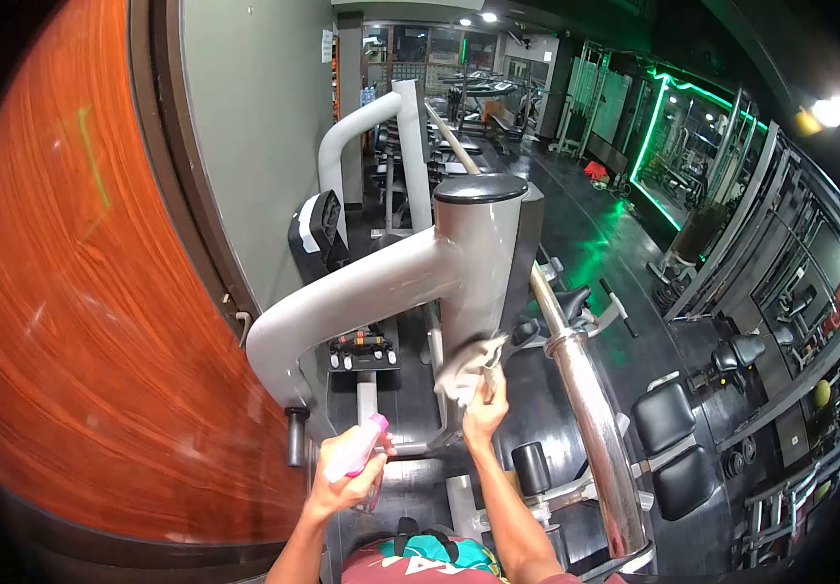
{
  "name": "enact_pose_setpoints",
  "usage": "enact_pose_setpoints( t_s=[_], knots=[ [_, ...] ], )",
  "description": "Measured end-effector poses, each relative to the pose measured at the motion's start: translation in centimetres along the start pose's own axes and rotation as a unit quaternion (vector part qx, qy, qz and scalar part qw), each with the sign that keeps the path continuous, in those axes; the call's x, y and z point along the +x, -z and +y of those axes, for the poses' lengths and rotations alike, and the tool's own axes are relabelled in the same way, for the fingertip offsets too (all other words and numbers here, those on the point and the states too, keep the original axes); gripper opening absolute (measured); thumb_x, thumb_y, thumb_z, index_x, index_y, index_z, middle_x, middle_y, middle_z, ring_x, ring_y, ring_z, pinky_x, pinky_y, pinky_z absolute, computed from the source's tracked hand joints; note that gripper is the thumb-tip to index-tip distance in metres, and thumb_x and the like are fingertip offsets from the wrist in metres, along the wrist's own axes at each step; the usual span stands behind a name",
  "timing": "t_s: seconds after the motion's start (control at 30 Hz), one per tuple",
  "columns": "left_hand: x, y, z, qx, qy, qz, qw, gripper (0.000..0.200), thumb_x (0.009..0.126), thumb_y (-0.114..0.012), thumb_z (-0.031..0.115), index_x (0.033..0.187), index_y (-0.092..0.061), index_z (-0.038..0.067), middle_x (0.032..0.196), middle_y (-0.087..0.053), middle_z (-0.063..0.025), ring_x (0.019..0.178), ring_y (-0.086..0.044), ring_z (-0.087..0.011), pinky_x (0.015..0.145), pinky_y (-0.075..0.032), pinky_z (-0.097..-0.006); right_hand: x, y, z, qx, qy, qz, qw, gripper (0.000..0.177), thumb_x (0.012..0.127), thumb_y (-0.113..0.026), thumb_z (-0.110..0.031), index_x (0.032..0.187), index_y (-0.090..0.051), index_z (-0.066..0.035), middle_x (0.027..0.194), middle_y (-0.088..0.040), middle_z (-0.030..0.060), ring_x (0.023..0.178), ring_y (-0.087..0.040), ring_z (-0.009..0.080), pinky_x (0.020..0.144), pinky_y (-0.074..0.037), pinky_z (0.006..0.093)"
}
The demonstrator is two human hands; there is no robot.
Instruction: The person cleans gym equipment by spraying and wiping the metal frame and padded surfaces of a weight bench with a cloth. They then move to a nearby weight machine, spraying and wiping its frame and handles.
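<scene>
My left hand [344, 479] is closed round a spray bottle [354, 450] with a pink top, low in front of the machine frame. To its right, my right hand [486, 404] grips a whitish cloth [468, 370], which lies against the lower part of a thick grey upright post [478, 263]. A curved grey tube [352, 297] runs from this post down to the left, above my left hand. The cloth hides part of the post's surface.
A metal barbell [590, 419] slants down close on the right of my right arm. Black padded seats [663, 419] stand further right. An orange wood panel [98, 292] fills the left side. A black peg [296, 436] sticks down beside my left hand.
</scene>
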State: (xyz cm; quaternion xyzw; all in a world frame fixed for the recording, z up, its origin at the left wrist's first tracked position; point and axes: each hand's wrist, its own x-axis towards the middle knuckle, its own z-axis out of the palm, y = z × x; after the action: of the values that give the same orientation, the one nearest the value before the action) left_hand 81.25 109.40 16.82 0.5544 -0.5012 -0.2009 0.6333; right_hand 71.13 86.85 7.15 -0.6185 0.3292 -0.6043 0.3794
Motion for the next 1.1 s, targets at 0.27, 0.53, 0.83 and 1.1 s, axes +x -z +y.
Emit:
enact_pose_setpoints(
  t_s=[0.27,0.53,0.83,1.1],
  knots=[
    [0.7,-0.9,-1.1,0.025,-0.052,-0.013,0.998,0.037,0.078,-0.060,-0.007,0.115,-0.059,-0.001,0.084,-0.068,-0.0106,0.050,-0.059,-0.0121,0.050,-0.049,-0.0257,14.2,-4.5,-14.0,-0.156,0.410,0.029,0.898,0.068,0.066,-0.052,0.010,0.129,-0.061,-0.014,0.136,-0.048,0.0283,0.125,-0.046,0.0471,0.104,-0.038,0.0492],
    [0.5,-1.2,-2.0,-0.003,-0.024,-0.009,1.000,0.033,0.080,-0.060,-0.008,0.113,-0.060,-0.001,0.083,-0.068,-0.0098,0.050,-0.059,-0.0105,0.048,-0.048,-0.0245,8.5,-3.5,-1.5,-0.304,0.342,-0.030,0.889,0.074,0.065,-0.056,0.003,0.131,-0.060,-0.028,0.109,-0.066,0.0184,0.109,-0.060,0.0392,0.101,-0.043,0.0482],
    [0.3,-1.7,-2.5,-0.029,0.018,-0.017,0.999,0.028,0.081,-0.057,-0.010,0.108,-0.058,-0.003,0.084,-0.067,-0.0113,0.053,-0.058,-0.0100,0.050,-0.048,-0.0244,1.4,1.2,0.8,-0.020,-0.045,-0.048,0.998,0.039,0.092,-0.049,-0.002,0.130,-0.056,-0.002,0.114,-0.067,0.0195,0.104,-0.066,0.0239,0.083,-0.051,0.0345],
    [0.6,-1.5,-2.0,-0.018,0.024,-0.024,0.999,0.027,0.081,-0.055,-0.012,0.107,-0.056,-0.006,0.085,-0.065,-0.0140,0.054,-0.058,-0.0113,0.050,-0.049,-0.0254,15.2,-3.3,-14.7,-0.130,0.351,0.082,0.924,0.060,0.078,-0.048,0.009,0.135,-0.054,-0.008,0.134,-0.050,0.0293,0.130,-0.044,0.0445,0.109,-0.035,0.0455]
  ],
)
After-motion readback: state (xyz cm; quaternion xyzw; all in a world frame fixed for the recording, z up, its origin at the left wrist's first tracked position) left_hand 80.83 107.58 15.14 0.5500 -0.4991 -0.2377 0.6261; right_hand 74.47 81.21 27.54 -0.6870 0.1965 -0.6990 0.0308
